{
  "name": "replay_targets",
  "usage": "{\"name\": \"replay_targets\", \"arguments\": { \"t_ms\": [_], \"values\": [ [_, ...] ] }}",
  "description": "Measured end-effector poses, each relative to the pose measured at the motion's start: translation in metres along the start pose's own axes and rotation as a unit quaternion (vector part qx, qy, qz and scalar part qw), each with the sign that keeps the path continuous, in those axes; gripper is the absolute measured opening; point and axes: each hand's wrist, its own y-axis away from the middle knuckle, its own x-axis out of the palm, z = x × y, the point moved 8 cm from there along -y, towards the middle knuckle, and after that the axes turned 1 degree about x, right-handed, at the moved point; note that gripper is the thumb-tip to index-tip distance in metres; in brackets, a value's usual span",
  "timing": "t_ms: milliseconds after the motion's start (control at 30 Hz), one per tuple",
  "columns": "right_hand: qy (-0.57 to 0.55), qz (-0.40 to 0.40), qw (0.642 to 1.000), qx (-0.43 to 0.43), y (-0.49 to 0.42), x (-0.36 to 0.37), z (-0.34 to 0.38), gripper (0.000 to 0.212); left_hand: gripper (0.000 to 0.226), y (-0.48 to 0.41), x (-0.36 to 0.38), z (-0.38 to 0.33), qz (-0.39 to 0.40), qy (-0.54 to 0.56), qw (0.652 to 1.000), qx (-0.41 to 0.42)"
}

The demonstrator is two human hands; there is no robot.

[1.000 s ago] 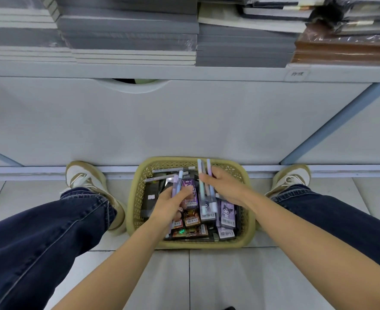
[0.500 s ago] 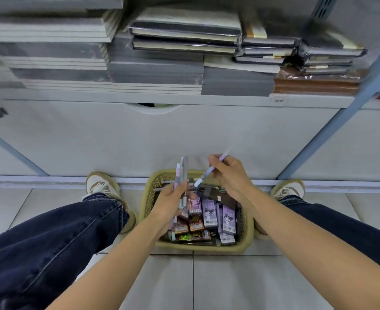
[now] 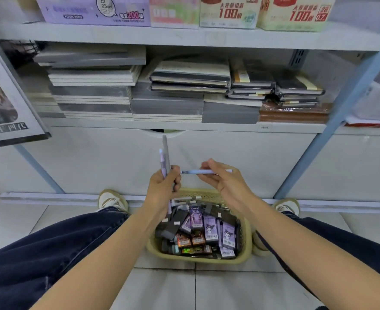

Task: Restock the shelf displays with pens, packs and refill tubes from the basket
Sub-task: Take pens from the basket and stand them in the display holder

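**Two hands full of pens, basket still loaded**

So the person was crouched in front of the shelving with the basket (image 3: 245,256) on the floor between the feet, at about 6 o'clock from both hands. The left hand (image 3: 162,189) was clenched around a small bundle of pens (image 3: 165,162), and those stood close to upright, tips pointing to 12 o'clock toward the shelf edge above. The right hand (image 3: 222,182) was pinching a single pen (image 3: 203,171) between thumb and fingertips, and this one lay flat, long axis running 9 to 3 o'clock.

The bit that mattered: the near end of that lone pen pointed straight at the left hand's fingers (image 3: 176,175), at 3 o'clock from them and just about touching. Looked like a handover or a regroup into the bundle was the step in hand, but that's a guess. If so, the pen would need turning upright to line up with the others, and the left hand was the nearer one to take it.

As for the basket, it was far from cleared out. It held purple packs (image 3: 210,228) with barcode labels standing on edge, some orange-brown packs (image 3: 191,240) toward the front, darker packs (image 3: 173,227) on the 9 o'clock side, and a few loose pens or refill tubes (image 3: 182,200) lying across the back rim, hard to tell which. The shelf (image 3: 184,125) at 12 o'clock carried stacked notebooks (image 3: 166,108).
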Motion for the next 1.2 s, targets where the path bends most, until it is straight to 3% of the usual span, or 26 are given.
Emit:
{"name": "replay_targets", "arguments": {
  "t_ms": [100, 200, 333, 467, 567, 700, 800, 900, 1033, 1200],
  "values": [
    [0.128, 0.084, 0.988, 0.032, 0.003, 0.009, 0.019, 0.022, 0.016, 0.0, -0.002, -0.027, 0.028, -0.069, 0.997, 0.032],
    [0.31, 0.138, 0.94, 0.039, 0.008, 0.024, 0.035, 0.021, 0.015, 0.003, 0.004, -0.051, 0.076, -0.12, 0.988, 0.061],
    [0.373, 0.176, 0.911, -0.023, 0.012, 0.062, 0.054, 0.021, 0.017, 0.01, 0.025, -0.084, 0.137, -0.138, 0.977, 0.094],
    [0.363, 0.169, 0.913, -0.07, 0.014, 0.087, 0.085, 0.009, 0.019, 0.01, 0.027, -0.121, 0.095, -0.088, 0.985, 0.114],
    [0.32, 0.108, 0.93, -0.143, 0.013, 0.1, 0.122, 0.018, 0.018, 0.011, 0.025, -0.138, 0.062, -0.077, 0.988, 0.117],
    [0.234, 0.033, 0.943, -0.233, 0.015, 0.121, 0.164, 0.026, 0.022, 0.019, 0.046, -0.145, 0.109, -0.068, 0.987, 0.099],
    [0.167, 0.024, 0.952, -0.256, 0.016, 0.138, 0.177, 0.031, 0.021, 0.026, 0.065, -0.151, 0.146, -0.027, 0.985, 0.088],
    [0.135, 0.032, 0.956, -0.26, 0.018, 0.15, 0.181, 0.021, 0.028, 0.024, 0.07, -0.161, 0.147, -0.007, 0.986, 0.081],
    [0.142, 0.034, 0.947, -0.286, 0.017, 0.164, 0.205, 0.022, 0.022, 0.018, 0.06, -0.182, 0.117, -0.039, 0.988, 0.096],
    [0.215, 0.029, 0.908, -0.358, 0.012, 0.19, 0.264, 0.02, 0.023, 0.009, 0.053, -0.228, 0.118, -0.085, 0.98, 0.138]
  ]
}}
